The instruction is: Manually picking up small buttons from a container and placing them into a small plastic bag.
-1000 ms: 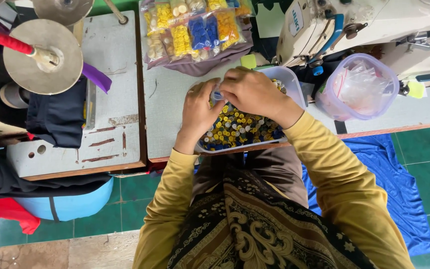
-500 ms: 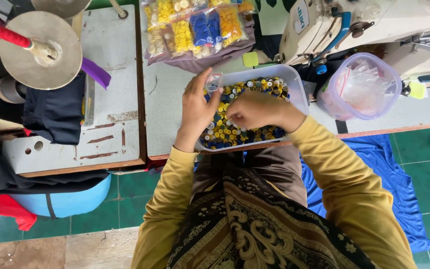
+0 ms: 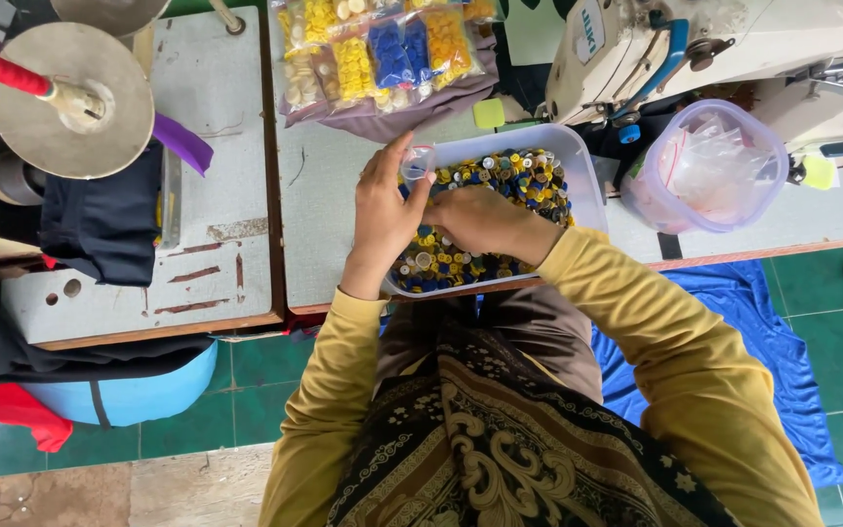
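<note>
**Carefully sorting buttons over the tub**

Here the left hand (image 3: 382,220) pinches the mouth of a small clear bag (image 3: 420,161) between thumb and fingers, holding it above the near-left corner of the clear tub (image 3: 585,181). The right hand (image 3: 475,217) lies curled, palm down, on the heap of blue and yellow buttons (image 3: 524,181); whether it has any gripped I cannot tell. The tub sits on the grey surface (image 3: 324,205), its near edge over the lap. To do this well, I would judge: keep the bag's mouth open and low over the tub, so stray buttons fall back in, and pick small pinches.
</note>
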